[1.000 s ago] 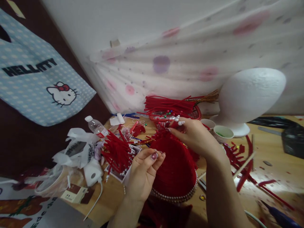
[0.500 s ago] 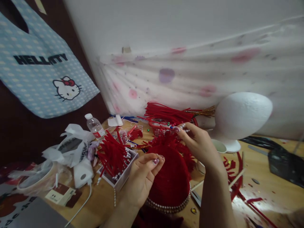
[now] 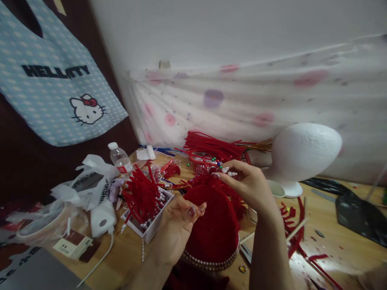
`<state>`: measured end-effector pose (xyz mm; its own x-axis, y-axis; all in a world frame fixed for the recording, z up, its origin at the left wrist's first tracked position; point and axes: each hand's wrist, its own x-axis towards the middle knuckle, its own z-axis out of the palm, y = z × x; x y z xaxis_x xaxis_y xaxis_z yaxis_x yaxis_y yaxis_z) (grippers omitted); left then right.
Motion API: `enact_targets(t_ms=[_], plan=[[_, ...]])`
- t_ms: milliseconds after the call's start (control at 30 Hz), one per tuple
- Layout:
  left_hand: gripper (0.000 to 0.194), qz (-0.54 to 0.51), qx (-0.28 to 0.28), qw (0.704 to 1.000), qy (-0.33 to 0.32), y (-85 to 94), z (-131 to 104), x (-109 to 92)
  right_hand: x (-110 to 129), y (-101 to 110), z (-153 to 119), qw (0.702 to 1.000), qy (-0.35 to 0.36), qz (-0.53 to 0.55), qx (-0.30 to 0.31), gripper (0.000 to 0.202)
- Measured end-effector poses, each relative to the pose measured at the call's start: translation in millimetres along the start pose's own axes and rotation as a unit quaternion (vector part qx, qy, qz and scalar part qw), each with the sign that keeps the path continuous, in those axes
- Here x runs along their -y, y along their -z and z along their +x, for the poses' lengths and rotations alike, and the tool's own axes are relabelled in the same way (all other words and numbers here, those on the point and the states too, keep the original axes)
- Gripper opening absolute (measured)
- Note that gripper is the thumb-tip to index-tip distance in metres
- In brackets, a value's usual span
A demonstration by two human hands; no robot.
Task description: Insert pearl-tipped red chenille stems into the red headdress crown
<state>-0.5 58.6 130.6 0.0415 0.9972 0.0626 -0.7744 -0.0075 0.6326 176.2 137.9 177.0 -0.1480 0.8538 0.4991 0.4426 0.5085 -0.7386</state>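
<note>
My right hand [image 3: 246, 183] is raised above the back of a red velvet hat-like piece [image 3: 211, 225]. White pearl beads [image 3: 229, 170] show between its thumb and fingers. Lower and to the left, my left hand [image 3: 179, 225] is closed, its fingertips drawn together in front of the red piece; whatever it pinches, if anything, is too small to make out. Rows of pearls [image 3: 211, 265] trim the near edge of the red piece, and red fuzzy trim [image 3: 219, 181] lines its far side. Left of my left hand stands a white box [image 3: 148, 233] with red fuzzy stems [image 3: 140, 197] and pearl strands.
A red basket [image 3: 199, 166] of beads, under a bundle of red stems [image 3: 211, 145], stands by the wall. On the right are a white foam head [image 3: 305, 153], a cup [image 3: 276, 188], scissors [image 3: 246, 251] and black plastic [image 3: 359, 217]. A bottle [image 3: 121, 159] and white charger [image 3: 102, 219] sit left.
My right hand has moved slightly down and left, and more of the white pearls shows in it. The left hand has shifted a little left and its fingers have loosened slightly.
</note>
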Motion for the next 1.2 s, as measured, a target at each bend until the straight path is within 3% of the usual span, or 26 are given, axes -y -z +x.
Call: enact_targets(t_ms=[100, 233, 367, 567, 733, 1200], plan=[[0.018, 0.029, 0.022, 0.999, -0.033, 1.6, -1, -2, 1, -3, 0, 1.0, 0.01, 0.019, -0.001, 0.01], [0.018, 0.047, 0.004, 0.997, -0.064, 6.6, -1, -1, 4, -7, 2, 0.999, 0.028, 0.04, 0.021, 0.005], [0.031, 0.036, -0.003, 0.997, -0.066, 12.0, 2, -1, 7, -12, 2, 0.995, 0.022, 0.083, 0.041, 0.011], [0.028, 0.018, -0.007, 0.999, -0.033, 8.4, 5, -6, 6, -11, 2, 0.998, 0.046, 0.023, 0.02, 0.007], [0.014, 0.001, -0.006, 0.999, -0.04, 7.8, 4, -6, 4, -11, 3, 0.998, 0.053, -0.005, 0.017, 0.005], [0.027, 0.042, -0.005, 0.997, -0.072, 9.9, 1, -5, 4, -9, 0, 0.998, 0.06, -0.012, 0.024, 0.003]])
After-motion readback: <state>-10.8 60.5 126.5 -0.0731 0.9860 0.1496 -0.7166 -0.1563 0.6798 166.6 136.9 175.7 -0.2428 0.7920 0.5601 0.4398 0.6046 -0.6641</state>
